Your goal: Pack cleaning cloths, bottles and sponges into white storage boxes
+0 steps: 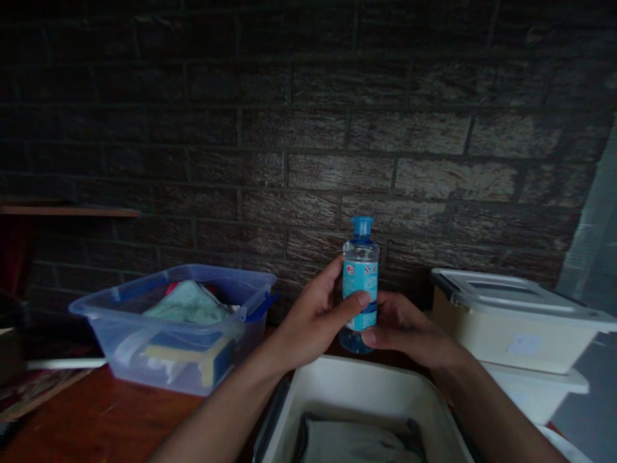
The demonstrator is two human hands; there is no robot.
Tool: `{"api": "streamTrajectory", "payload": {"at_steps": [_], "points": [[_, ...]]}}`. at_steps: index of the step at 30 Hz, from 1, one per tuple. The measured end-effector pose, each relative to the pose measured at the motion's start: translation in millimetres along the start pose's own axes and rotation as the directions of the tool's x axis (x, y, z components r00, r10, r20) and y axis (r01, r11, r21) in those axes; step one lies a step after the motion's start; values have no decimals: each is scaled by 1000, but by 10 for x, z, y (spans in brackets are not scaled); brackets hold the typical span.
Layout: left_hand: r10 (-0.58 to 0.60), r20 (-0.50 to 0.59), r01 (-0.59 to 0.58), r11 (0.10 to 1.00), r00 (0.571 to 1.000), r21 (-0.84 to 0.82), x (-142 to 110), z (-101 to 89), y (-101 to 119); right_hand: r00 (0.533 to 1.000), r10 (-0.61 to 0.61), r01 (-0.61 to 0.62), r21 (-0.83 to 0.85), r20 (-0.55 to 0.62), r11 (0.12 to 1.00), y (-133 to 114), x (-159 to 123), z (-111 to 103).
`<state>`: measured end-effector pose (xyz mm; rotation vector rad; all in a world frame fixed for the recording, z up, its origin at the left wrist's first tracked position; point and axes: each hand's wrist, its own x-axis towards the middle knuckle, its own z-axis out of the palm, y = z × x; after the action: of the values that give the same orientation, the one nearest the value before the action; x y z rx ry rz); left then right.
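Observation:
I hold a small clear bottle (360,283) with a blue cap and a blue label upright in front of me, above the far rim of a white bin. My left hand (315,318) wraps its left side, thumb across the label. My right hand (405,328) cups its lower right side, thumb under the label. Both hands are closed on the bottle.
A white bin (366,386) with grey cloth inside stands right below my hands. A clear blue plastic tub (178,321) with cloths and sponges sits at left on the red-brown table (96,418). Stacked lidded white boxes (515,321) stand at right. A dark brick wall is behind.

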<state>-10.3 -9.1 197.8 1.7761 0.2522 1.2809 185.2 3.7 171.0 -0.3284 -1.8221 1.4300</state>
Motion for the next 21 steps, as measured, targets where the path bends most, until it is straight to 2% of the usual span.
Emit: {"api": "streamTrajectory", "payload": {"at_steps": [4, 14, 21], "points": [[-10, 15, 10, 1000, 1000, 1, -3, -3, 5, 1000, -8, 8, -3, -14, 1000, 2, 5, -8], [-44, -7, 42, 985, 999, -170, 13, 3, -11, 1000, 19, -17, -92, 14, 996, -17, -12, -37], [-1, -36, -2, 998, 999, -68, 36, -4, -3, 1000, 14, -13, -105, 7, 994, 2, 17, -25]]}}
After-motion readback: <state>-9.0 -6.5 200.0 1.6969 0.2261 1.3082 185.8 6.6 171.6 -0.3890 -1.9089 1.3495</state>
